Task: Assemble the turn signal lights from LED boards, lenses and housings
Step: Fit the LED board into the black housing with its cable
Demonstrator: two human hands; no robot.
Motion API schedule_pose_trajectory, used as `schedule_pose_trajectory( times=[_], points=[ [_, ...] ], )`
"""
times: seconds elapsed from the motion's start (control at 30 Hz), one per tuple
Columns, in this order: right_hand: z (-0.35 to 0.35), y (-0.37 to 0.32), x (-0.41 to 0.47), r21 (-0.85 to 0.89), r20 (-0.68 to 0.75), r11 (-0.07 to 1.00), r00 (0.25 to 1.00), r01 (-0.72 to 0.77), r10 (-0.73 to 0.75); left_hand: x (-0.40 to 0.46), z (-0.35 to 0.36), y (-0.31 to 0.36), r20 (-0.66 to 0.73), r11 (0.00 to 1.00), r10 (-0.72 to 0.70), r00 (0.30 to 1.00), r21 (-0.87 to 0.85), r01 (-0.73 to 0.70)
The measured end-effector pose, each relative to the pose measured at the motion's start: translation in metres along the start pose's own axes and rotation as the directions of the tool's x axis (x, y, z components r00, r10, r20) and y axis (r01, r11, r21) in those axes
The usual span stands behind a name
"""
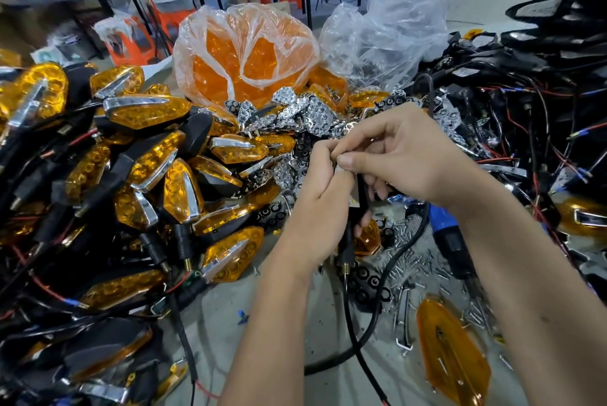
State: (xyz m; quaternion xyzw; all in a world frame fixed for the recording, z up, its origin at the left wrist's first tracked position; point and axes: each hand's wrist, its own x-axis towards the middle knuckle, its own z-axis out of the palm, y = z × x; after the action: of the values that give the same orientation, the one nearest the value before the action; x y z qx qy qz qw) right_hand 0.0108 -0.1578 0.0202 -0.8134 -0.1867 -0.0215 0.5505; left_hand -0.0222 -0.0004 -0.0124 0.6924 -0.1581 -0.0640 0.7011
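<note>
A grey tabletop [279,333] carries everything, its bare patch showing near the lower middle. The biggest mass is the heap of finished lights [131,182] filling the left half: amber lenses with chrome trims on black housings, stems and red and black wires tangled through them. Opposite, on the right, lies a pile of black housings [542,83] with their wires. Behind the hands a clear bag of orange lenses [246,54] stands open at the top, and just right of it a crumpled empty-looking clear bag [391,31]. Between the two bags and the hands sits a heap of chrome reflectors [305,113].

Both hands meet near the centre. The left hand [320,205] curls its fingers round a black light housing [356,205], whose threaded stem points down toward the viewer with a black wire trailing off it. The right hand [407,162] pinches a small pale part at the top of that housing between thumb and forefinger; what the part is cannot be told.

Just under the right wrist lies a blue-handled tool [450,241] with a black cable. One loose amber lens [453,353] lies at lower right, another small one [368,238] just below the hands. Screws [423,261] and black nuts [368,280] are scattered around them.
</note>
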Motion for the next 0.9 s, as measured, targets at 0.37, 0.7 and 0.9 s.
schedule_pose_trajectory(
  times=[0.37, 0.7, 0.9],
  points=[
    [-0.003, -0.004, -0.002, -0.083, 0.013, 0.996, 0.999, -0.037, 0.038, 0.008, -0.003, 0.000, -0.220, 0.995, -0.086, 0.972, -0.069, 0.073],
    [-0.017, -0.019, -0.006, -0.117, 0.121, 0.993, 0.992, -0.016, 0.030, 0.009, -0.034, 0.001, -0.775, 0.900, 0.004, 0.632, -0.272, -0.340],
    [-0.014, -0.017, -0.005, -0.121, 0.100, 0.992, 0.994, -0.022, 0.034, 0.012, -0.033, -0.002, -0.636, 0.903, -0.091, 0.767, -0.377, -0.205]
  ],
)
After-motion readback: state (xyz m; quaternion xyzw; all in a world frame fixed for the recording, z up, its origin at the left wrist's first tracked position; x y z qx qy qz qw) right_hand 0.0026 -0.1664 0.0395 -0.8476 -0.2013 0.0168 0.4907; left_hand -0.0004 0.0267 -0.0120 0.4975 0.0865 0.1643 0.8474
